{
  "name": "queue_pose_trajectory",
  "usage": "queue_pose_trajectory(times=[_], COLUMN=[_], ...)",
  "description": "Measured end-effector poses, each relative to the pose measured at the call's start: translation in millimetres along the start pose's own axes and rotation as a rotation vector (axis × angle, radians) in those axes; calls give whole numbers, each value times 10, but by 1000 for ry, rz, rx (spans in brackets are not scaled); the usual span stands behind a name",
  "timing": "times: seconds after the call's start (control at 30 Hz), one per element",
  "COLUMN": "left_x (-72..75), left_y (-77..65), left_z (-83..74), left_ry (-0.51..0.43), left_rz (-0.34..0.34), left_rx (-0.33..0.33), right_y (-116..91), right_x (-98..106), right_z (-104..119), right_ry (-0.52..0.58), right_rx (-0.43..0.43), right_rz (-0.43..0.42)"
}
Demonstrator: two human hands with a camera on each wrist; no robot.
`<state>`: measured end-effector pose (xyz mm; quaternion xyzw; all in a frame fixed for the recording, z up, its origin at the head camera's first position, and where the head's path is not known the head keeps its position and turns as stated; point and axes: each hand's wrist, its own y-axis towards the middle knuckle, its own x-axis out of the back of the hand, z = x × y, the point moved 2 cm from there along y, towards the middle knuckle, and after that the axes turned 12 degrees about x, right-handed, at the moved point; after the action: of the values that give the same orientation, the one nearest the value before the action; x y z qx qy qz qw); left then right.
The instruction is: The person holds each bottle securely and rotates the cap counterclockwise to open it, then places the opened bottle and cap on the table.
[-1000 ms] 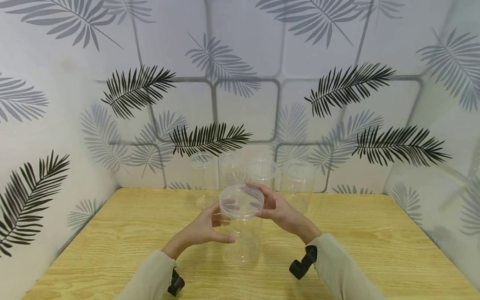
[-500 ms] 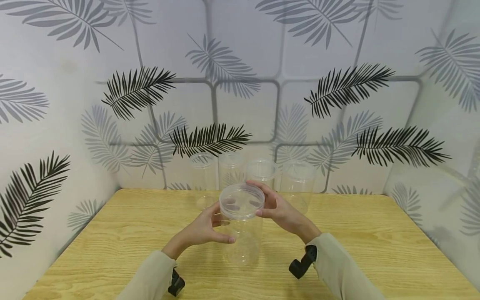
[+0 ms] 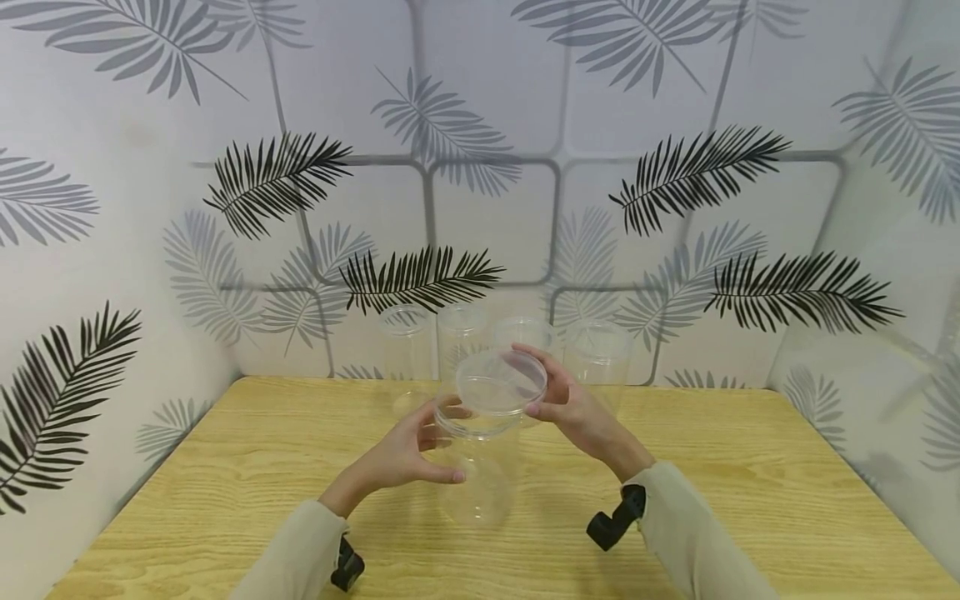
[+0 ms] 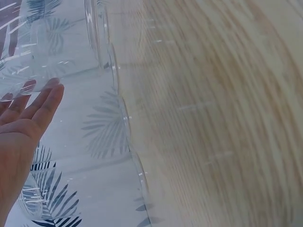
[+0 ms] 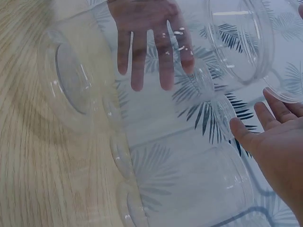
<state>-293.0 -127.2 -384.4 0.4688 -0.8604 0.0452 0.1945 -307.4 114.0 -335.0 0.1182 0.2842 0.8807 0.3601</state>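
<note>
As the left grip [image 3: 405,454] held the jar [image 3: 480,487], the right grip [image 3: 576,410] pinched its lid [image 3: 492,385] (freshly lifted), uncovering the jar.

A right hand [image 5: 279,146] touches the edge of a clear lid [image 5: 286,97] at right, near the mouth of a jar [image 5: 149,56] slanting across the upper frame. Through it shows a left hand [image 5: 147,23], fingers pointing down. More jars [image 5: 199,184] fill the lower centre, beside a wood-grain table [image 5: 28,161] at left.
</note>
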Motion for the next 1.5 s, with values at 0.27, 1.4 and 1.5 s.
queue_pose_trajectory(times=[0.27,1.4,1.5], left_x=[130,1182,1256], left_y=[-88,-675,-718], left_z=[47,370,396], left_ry=[28,160,168], left_rz=[-57,-390,-420], left_rx=[27,146,166], right_y=[-131,-1037,-1128], right_x=[194,1210,1339], right_z=[95,582,606], right_ry=[-74,-535,-585], right_rx=[-26,-283,-308], right_rz=[-92,-201,-236])
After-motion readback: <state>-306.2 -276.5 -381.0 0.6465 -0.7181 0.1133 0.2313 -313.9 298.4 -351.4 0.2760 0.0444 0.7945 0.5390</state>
